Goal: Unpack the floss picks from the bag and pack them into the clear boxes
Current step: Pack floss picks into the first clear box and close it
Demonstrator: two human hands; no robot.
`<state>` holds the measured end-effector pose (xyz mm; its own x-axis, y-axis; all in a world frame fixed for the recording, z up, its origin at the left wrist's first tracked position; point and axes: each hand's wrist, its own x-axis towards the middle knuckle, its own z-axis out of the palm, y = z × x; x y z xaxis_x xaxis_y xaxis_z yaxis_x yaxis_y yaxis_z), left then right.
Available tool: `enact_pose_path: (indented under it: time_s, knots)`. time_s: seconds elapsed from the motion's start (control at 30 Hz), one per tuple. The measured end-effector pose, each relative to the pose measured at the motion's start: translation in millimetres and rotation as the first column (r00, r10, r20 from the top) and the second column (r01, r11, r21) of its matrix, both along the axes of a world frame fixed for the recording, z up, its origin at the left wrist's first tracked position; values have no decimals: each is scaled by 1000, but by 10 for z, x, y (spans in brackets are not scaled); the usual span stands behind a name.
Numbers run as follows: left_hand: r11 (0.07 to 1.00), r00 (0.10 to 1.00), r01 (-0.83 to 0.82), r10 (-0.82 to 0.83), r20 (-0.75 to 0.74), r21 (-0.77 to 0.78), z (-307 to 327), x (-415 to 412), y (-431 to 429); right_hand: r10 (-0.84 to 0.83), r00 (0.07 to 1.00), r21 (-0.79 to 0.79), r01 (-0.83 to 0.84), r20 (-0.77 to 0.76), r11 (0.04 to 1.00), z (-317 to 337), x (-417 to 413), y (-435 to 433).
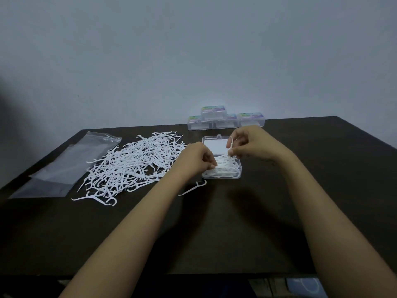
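Observation:
A big loose heap of white floss picks (133,164) lies on the dark table (214,229), left of centre. An open clear box (234,172) sits right of the heap, its lid (214,145) folded back, with floss picks inside. My left hand (196,157) pinches picks at the box's left side. My right hand (251,143) hovers over the box and pinches a single floss pick (231,144) that stands nearly upright. One stray pick (192,188) lies in front of the box. The empty clear bag (64,166) lies flat at the far left.
Several closed clear boxes (225,119) with coloured labels are stacked at the table's far edge against the wall. The table's near edge runs along the bottom of the view, with a blue object (307,287) below it.

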<state>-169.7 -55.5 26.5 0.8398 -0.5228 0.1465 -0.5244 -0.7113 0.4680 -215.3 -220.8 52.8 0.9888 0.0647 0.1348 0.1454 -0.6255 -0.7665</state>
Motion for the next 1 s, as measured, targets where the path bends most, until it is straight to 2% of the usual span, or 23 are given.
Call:
enact_pose_path:
  time_s: [0.17,0.3,0.67,0.83,1.0]
  knots:
    - [1000,1000,14,-14,-4,24,8,20,-18,-1,1000,-31,1,-20,1000,-58,37,57]
    - [999,1000,15,-16,10,32,8,24,-20,-25,1000,21,25,13,999,-62,44,58]
    - [998,1000,6,-6,13,58,1,32,-25,67,990,-74,-76,-122,994,-113,89,57]
    - [999,1000,-20,20,4,32,1,28,-11,91,992,13,-90,-85,996,-116,88,80]
    - [999,999,-35,35,-6,-32,-21,13,13,99,987,-190,-122,-128,974,-178,126,142]
